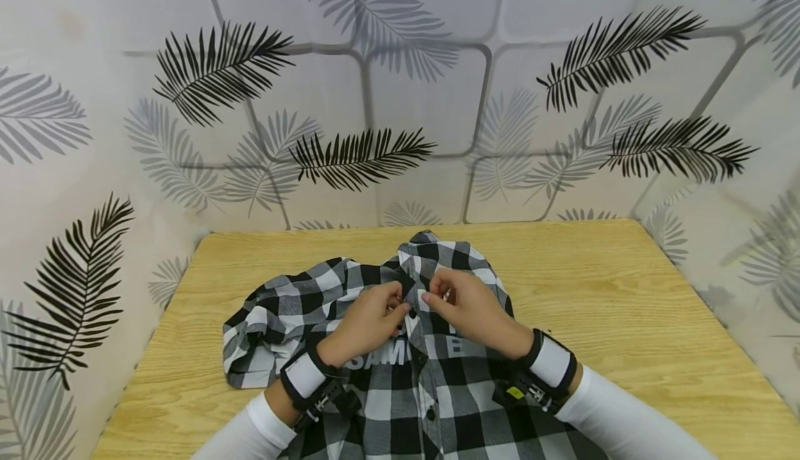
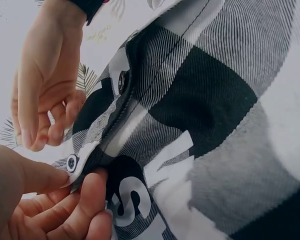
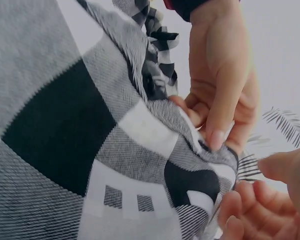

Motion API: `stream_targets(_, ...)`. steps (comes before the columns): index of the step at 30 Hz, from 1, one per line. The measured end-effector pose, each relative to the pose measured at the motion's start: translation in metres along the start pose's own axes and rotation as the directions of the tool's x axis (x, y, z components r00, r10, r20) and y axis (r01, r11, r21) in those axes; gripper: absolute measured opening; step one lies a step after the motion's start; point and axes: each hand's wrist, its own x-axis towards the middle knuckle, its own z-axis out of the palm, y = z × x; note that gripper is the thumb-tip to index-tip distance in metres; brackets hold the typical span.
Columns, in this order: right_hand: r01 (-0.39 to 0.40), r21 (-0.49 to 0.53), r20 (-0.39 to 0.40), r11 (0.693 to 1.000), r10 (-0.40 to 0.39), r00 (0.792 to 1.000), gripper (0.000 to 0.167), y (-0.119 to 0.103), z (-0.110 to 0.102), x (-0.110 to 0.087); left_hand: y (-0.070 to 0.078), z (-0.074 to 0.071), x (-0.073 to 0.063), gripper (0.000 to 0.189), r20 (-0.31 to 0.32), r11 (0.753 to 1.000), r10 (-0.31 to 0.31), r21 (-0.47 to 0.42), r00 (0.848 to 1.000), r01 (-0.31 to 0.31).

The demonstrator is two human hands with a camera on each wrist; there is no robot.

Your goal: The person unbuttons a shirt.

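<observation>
A black, white and grey checked button shirt (image 1: 462,404) lies front up on the table, pale letters (image 1: 378,357) across its chest. My left hand (image 1: 365,321) pinches the front edge between thumb and fingertips, right beside a button (image 2: 71,162). Farther up that edge, another button (image 2: 122,82) shows in the left wrist view. My right hand (image 1: 478,310) is just across the front opening, its fingers loosely bent and the thumb apart from them. In the right wrist view its fingertips (image 3: 232,205) are close by the shirt's edge, with no cloth between thumb and fingers.
The wooden table (image 1: 581,272) reaches back to a leaf-patterned backdrop (image 1: 425,112). One short sleeve (image 1: 250,349) spreads to the left. Lower down the shirt front is a dark button (image 1: 430,413). Each wrist wears a strapped camera (image 1: 515,394).
</observation>
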Motion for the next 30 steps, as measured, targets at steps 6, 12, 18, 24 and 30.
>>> stream_targets(6, -0.002, -0.028, 0.171, 1.0, 0.007, 0.985, 0.014, -0.0012, 0.0002, -0.0038, 0.0031, -0.0049, 0.0023, 0.014, 0.024, 0.994, 0.0, -0.105, 1.0, 0.003)
stream_targets(12, -0.013, -0.065, 0.148, 0.998, 0.022, 0.989, 0.013, -0.0002, 0.0025, -0.0032, 0.0073, -0.0065, 0.0046, 0.013, 0.075, 0.981, 0.025, -0.193, 0.997, -0.01)
stream_targets(18, 0.023, -0.048, 0.132, 0.999, -0.016, 0.991, 0.018, 0.0016, 0.0026, -0.0024, 0.0081, -0.0077, 0.0069, 0.012, 0.105, 0.973, 0.028, -0.23, 0.994, -0.003)
stream_targets(24, 0.041, -0.02, 0.137, 0.999, -0.038, 0.99, 0.021, 0.0031, 0.0041, -0.0027, 0.0072, -0.0098, 0.0079, 0.011, 0.139, 0.968, 0.008, -0.249, 0.99, 0.027)
stream_targets(30, 0.047, 0.023, 0.153, 0.999, -0.05, 0.987, 0.028, 0.0048, 0.006, -0.003, 0.0084, -0.0106, 0.0082, 0.014, 0.154, 0.974, -0.014, -0.221, 0.988, 0.048)
